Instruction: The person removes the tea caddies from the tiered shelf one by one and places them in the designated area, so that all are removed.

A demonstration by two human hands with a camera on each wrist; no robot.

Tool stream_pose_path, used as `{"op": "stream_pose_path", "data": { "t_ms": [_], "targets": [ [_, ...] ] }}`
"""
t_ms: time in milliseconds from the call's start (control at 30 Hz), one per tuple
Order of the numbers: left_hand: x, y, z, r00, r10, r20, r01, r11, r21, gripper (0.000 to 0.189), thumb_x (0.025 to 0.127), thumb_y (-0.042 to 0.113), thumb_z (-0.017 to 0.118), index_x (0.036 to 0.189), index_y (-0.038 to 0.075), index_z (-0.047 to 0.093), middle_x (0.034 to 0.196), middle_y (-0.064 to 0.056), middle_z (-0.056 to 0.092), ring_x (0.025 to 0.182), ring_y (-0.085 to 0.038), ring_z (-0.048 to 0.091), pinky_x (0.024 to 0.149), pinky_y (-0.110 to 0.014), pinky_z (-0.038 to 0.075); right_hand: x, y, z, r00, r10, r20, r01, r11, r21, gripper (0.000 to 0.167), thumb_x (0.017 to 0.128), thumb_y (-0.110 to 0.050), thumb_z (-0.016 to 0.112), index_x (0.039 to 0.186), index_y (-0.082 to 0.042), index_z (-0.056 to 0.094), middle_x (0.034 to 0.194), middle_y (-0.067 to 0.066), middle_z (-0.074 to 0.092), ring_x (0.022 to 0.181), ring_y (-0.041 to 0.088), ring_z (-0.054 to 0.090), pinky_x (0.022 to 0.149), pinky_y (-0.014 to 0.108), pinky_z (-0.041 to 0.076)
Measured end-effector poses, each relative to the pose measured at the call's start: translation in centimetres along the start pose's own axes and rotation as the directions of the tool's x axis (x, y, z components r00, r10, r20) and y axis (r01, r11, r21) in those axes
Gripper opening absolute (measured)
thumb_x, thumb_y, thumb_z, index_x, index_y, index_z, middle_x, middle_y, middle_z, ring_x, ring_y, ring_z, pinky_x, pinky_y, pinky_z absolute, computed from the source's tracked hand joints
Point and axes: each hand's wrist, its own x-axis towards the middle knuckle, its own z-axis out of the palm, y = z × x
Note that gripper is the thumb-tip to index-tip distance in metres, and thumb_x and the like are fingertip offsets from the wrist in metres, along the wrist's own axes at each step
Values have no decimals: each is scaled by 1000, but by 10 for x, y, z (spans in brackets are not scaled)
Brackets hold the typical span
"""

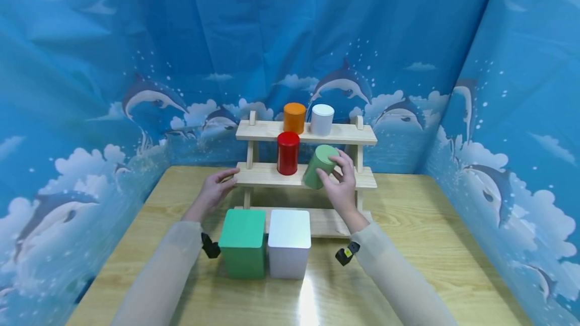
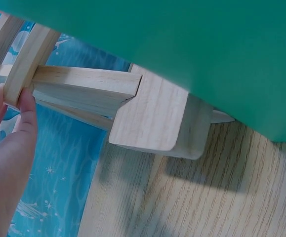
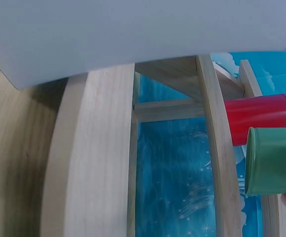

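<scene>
My right hand (image 1: 342,181) grips a light green cylinder (image 1: 313,171), thumb on one side and fingers on the other. The cylinder tilts at the front of the middle board of a three-tier wooden shelf (image 1: 260,175); whether its base touches the board I cannot tell. In the right wrist view the green cylinder (image 3: 276,160) shows beside a red cylinder (image 3: 256,118), with only a fingertip visible. My left hand (image 1: 216,189) pinches the left end of the middle board, thumb and finger on its edges in the left wrist view. The red cylinder (image 1: 288,154) stands upright on that board.
On the top board stand an orange cylinder (image 1: 294,118) and a white cylinder (image 1: 322,120). In front of the shelf, between my forearms, are a green box (image 1: 243,245) and a white box (image 1: 289,245). A blue dolphin-print curtain (image 1: 272,29) surrounds the wooden table (image 1: 408,225).
</scene>
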Motion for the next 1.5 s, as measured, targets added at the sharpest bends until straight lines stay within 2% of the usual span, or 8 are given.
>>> {"op": "stream_pose_path", "data": {
  "t_ms": [333,467,700,900,1067,1167,1333,1500],
  "targets": [
    [-14,16,8,999,-5,34,6,1000,-26,45,96,4,48,139,-5,36,146,-18,27,99,-3,55,106,-42,32,-16,4,-12,1000,-18,-2,18,998,68,38,78,14,66,111,13,47,131,29,39,113,27,51,85,38,52],
    [-9,10,5,1000,3,25,-3,1000,-31,45,96,6,50,138,-4,38,145,-17,29,100,-4,55,105,-40,34,-22,4,-16,1000,-2,-10,3,994,105,40,76,16,66,111,14,46,131,29,40,112,23,51,85,37,52],
    [-4,5,2,1000,-8,15,9,998,-55,46,96,7,51,139,-3,38,146,-15,30,100,-4,55,106,-44,31,-34,18,-25,1000,7,3,-7,981,192,43,74,19,66,111,13,45,127,26,40,111,26,52,85,36,53],
    [-1,-1,2,1000,18,-1,-18,1000,-21,45,96,9,52,138,-2,40,144,-14,34,102,-5,55,103,-39,37,-43,3,-32,996,83,29,-87,974,208,42,74,22,63,111,15,43,127,30,39,112,25,52,89,44,49],
    [-1,-2,1,1000,21,4,-21,999,-34,45,96,9,52,138,-2,39,143,-14,34,103,-5,55,95,-28,45,-55,10,-40,986,161,36,-165,966,199,43,76,17,65,114,12,44,130,23,42,114,23,53,90,38,49],
    [-1,-2,1,1000,19,8,-19,999,-39,46,96,10,52,138,-2,39,144,-15,34,107,-6,53,95,-26,45,-62,13,-44,981,190,39,-194,963,187,43,77,13,67,114,10,45,131,19,43,112,21,55,88,34,50],
    [-2,-1,1,999,27,22,-26,999,-28,47,96,11,53,138,-2,39,144,-14,33,119,-13,46,98,-28,42,-69,13,-52,979,204,20,-202,941,271,45,75,14,68,113,14,43,128,20,45,107,21,58,85,32,52],
    [-1,-1,0,999,36,28,-35,999,-29,46,96,10,52,139,-2,39,145,-14,33,123,-17,42,94,-22,45,-75,11,-58,981,196,11,-188,925,330,46,74,18,66,113,17,41,124,17,48,103,21,59,80,32,54]
  ]
}}
